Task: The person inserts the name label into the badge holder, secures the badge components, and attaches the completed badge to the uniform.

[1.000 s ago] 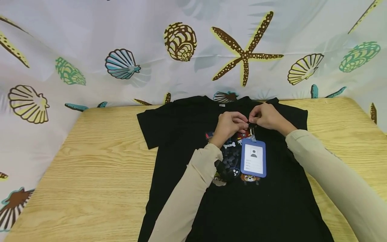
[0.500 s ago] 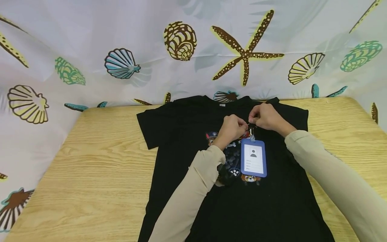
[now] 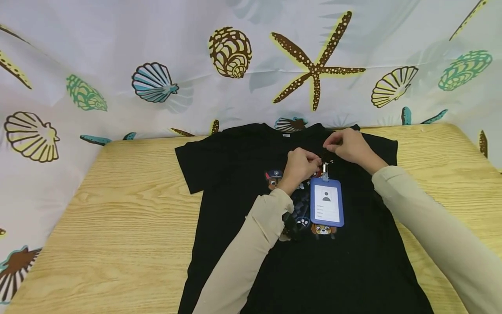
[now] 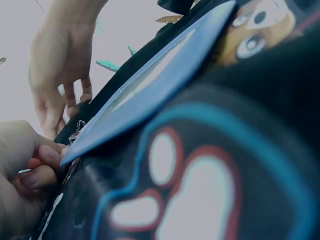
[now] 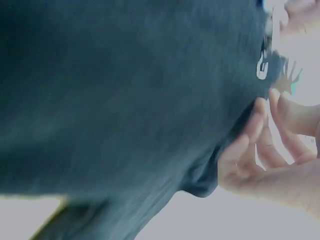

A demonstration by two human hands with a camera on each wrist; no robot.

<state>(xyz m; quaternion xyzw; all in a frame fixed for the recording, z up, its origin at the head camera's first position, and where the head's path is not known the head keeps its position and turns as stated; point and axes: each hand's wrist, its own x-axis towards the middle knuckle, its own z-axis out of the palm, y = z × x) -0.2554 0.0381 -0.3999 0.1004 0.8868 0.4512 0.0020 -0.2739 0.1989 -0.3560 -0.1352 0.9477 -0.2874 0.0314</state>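
Note:
A blue-framed ID badge [image 3: 327, 213] lies face up on the chest of a black T-shirt [image 3: 345, 270]. Its metal clip [image 3: 325, 168] points toward the collar, by a small safety pin [image 3: 331, 162]. My left hand [image 3: 300, 168] pinches at the pin's left end; its fingertips partly hide what they hold. Just above the pin, my right hand [image 3: 350, 146] hovers with loosely bent fingers and nothing seen between them. The right wrist view shows the pin's rounded end [image 5: 262, 69] against the dark cloth, apart from the right fingertips [image 5: 275, 95].
The T-shirt is spread on a wood-grain table [image 3: 137, 226], with cartoon prints [image 3: 323, 230] around the badge. Behind the table's far edge hangs a white cloth [image 3: 204, 100] patterned with shells and a starfish.
My left hand's fingers have drawn together and turned slightly. The right hand has let go near the pin and lifted a little up and away, baring the pin and clip.

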